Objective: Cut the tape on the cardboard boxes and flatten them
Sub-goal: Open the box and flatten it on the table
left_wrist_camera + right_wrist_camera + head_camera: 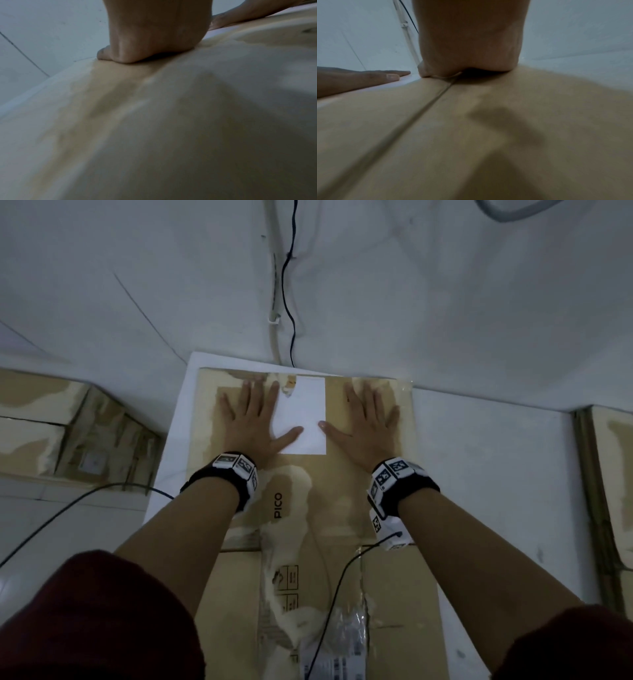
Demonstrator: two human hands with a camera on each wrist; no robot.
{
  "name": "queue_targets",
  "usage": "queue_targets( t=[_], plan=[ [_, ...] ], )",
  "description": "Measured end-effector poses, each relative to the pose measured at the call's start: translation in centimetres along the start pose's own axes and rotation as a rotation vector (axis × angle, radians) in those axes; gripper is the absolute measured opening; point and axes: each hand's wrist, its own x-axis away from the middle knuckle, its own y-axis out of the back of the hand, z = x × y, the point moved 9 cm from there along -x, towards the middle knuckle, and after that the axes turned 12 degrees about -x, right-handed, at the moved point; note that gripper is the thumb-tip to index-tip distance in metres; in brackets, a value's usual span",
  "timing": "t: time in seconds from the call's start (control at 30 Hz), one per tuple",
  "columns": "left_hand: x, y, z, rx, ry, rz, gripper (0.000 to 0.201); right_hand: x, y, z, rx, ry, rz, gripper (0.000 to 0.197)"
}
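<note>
You are pressing both palms flat on a flattened cardboard box [308, 491] lying on the white desk [496, 474] right in front of you, its far edge close to the wall [171, 285]. Your left hand [251, 422] is resting with fingers [246, 392] straight and spread, thumb lying on the white label [303, 412]. Your right hand [368, 426] is mirroring it just beside the label's other edge, fingers likewise spread and holding nothing. More cardboard boxes [68, 433] are sitting off to the left and right.
</note>
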Motion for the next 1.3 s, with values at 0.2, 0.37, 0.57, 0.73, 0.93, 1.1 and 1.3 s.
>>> queue_targets(
  t=[0.2,0.37,0.57,0.73,0.93,1.1,1.3],
  plan=[
    [1.9,0.5,-0.7,0.084,0.030,0.108,0.093,1.5,0.4,-0.1,-0.059,0.017,0.138,0.078],
    [13.6,-1.0,-3.9,0.171,0.013,-0.015,0.076,12.5,-2.0,-0.2,-0.051,0.138,0.100,0.067],
    [26.9,-2.8,-5.8,0.153,0.033,-0.040,0.065,25.5,-5.8,-1.6,-0.012,0.151,-0.012,0.061],
    [28.3,-3.7,-5.9,0.115,0.022,0.011,0.066,27.6,-6.2,-1.9,0.013,0.147,-0.080,0.062],
    [28.2,-3.6,-6.0,0.107,-0.019,0.039,0.070,27.9,-6.2,-2.2,0.024,0.130,-0.051,0.062],
    [33.5,-4.2,-6.2,0.133,-0.120,0.048,0.068,35.0,-7.8,-2.1,-0.077,0.121,-0.072,0.063],
    [38.0,-4.8,-6.3,0.145,-0.122,0.022,0.068,37.6,-8.4,-3.0,-0.024,0.160,-0.066,0.064]
  ],
)
